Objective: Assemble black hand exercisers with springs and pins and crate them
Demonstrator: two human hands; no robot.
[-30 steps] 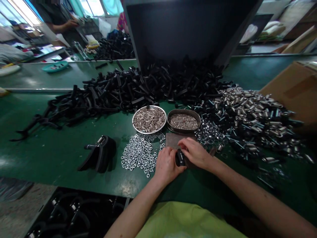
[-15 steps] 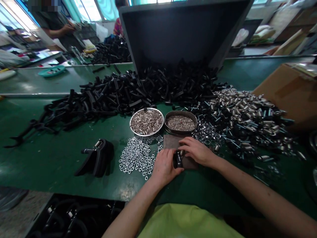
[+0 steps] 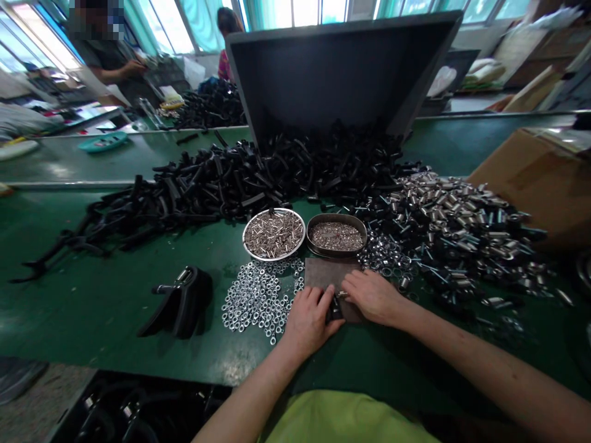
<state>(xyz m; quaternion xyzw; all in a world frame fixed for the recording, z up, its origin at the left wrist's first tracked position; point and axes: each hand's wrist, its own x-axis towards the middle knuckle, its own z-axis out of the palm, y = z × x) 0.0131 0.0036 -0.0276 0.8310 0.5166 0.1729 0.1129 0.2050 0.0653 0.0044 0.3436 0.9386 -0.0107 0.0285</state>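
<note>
My left hand (image 3: pixel 308 317) is closed around a small black part (image 3: pixel 334 309) that rests on a flat brown-grey plate (image 3: pixel 319 271). Its index finger reaches over the top of the part. Close against the part, my right hand (image 3: pixel 375 298) has its fingers bent together on a small shiny metal piece (image 3: pixel 342 294), mostly hidden by the fingertips. Left of the plate lies a spread of silvery nuts (image 3: pixel 256 298). Behind it stand a round dish (image 3: pixel 246 247) of small metal pins and an oval tin (image 3: pixel 335 251) of tiny metal pieces.
A heap of black parts (image 3: pixel 207 178) spills from a tipped grey bin (image 3: pixel 344 74). Metal sleeves and bolts (image 3: pixel 462 209) pile up at right, by a cardboard box (image 3: pixel 530 178). A black assembly (image 3: pixel 184 304) sits at left. Two people (image 3: pixel 111 67) are across the bench.
My left index finger has moved onto the top of the black part. The right-hand fingers have drawn in lower beside it. The view has tilted up a little.
</note>
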